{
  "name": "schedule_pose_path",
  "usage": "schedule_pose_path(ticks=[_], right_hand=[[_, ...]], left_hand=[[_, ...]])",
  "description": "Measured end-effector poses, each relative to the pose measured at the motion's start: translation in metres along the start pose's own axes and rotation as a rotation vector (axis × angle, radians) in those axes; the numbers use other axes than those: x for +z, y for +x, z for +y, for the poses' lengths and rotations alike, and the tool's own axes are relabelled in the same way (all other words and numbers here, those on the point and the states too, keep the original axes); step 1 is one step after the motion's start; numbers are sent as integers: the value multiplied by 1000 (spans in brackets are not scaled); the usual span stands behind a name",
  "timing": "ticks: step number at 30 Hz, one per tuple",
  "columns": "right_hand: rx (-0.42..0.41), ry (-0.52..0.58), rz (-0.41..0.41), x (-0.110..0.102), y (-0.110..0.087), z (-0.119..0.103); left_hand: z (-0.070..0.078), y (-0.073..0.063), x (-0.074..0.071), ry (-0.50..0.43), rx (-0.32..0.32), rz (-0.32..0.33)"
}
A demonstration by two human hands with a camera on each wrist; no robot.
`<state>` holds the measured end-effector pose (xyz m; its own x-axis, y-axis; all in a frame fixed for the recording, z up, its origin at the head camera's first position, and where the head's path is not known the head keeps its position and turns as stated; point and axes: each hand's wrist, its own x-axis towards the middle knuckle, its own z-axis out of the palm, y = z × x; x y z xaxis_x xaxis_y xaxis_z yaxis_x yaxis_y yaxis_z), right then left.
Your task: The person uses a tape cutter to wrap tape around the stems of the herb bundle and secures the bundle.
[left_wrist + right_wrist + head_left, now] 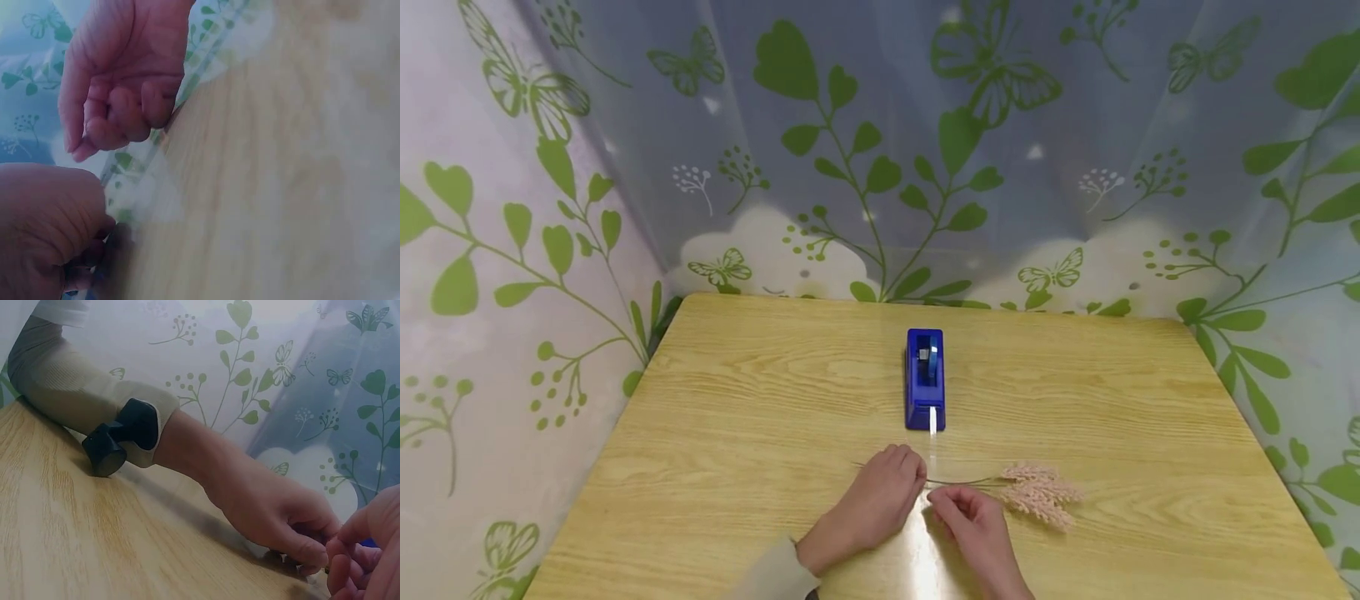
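My left hand (880, 492) grips the thin stems (958, 482) of a pink artificial flower spray (1037, 493); the stems stick out on both sides of the fist. Close by on the right, my right hand (973, 521) pinches thumb against forefinger at a strip of clear tape (933, 421). That strip runs from the front of a blue tape dispenser (925, 396) toward the hands. In the left wrist view the right hand (128, 81) has its fingers curled, above the left hand (50, 219). The right wrist view shows both hands' fingertips meeting; the tape's end is hidden.
The wood-grain table (760, 375) reaches back to hanging curtains (880, 167) printed with green leaves and butterflies, which enclose it behind and at the sides. A dark wrist device (122, 437) is strapped over the left sleeve.
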<state>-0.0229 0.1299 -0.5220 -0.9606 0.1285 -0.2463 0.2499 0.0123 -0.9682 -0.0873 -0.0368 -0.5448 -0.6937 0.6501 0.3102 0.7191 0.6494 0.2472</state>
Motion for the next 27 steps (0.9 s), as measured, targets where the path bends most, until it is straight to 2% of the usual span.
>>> schedule_pose_path(ticks=[5, 7, 12, 14, 21, 27], right_hand=[[-7, -9, 5, -1, -1, 0], [-21, -13, 1, -1, -1, 0], [-61, -25, 1, -1, -2, 0], [-63, -26, 2, -1, -2, 1], [-87, -20, 4, 0, -4, 3], [-84, 5, 39, 1, -7, 2]], left_hand=[[7, -2, -3, -184, -112, -26], [8, -3, -4, -225, -111, -7], [12, -3, -9, -248, -65, 62], [15, -3, -11, -254, -67, 72], [21, -3, -19, -257, -109, 67], [24, -2, -23, -273, -137, 65]])
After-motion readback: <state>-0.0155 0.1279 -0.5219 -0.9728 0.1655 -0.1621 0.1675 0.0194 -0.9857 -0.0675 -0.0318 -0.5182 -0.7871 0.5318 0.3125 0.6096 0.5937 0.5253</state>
